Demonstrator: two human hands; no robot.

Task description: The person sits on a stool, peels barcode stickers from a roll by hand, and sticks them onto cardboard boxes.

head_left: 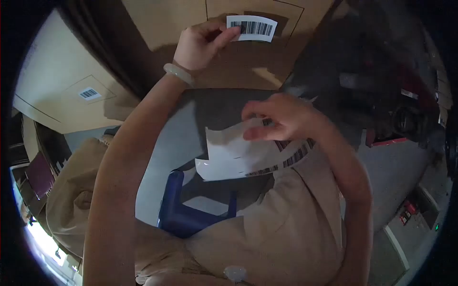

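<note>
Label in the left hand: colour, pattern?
The label in the left hand is white with black barcode stripes; best seen in the head view.

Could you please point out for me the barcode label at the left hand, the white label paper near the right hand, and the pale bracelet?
Barcode label (256, 28): head view, middle of its printed face.
White label paper (230, 147): head view, its blank area.
Pale bracelet (179, 75): head view, outer face of its band.

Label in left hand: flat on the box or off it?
Off, apparently: left hand pinches the label, its shadow offset on the box.
</note>
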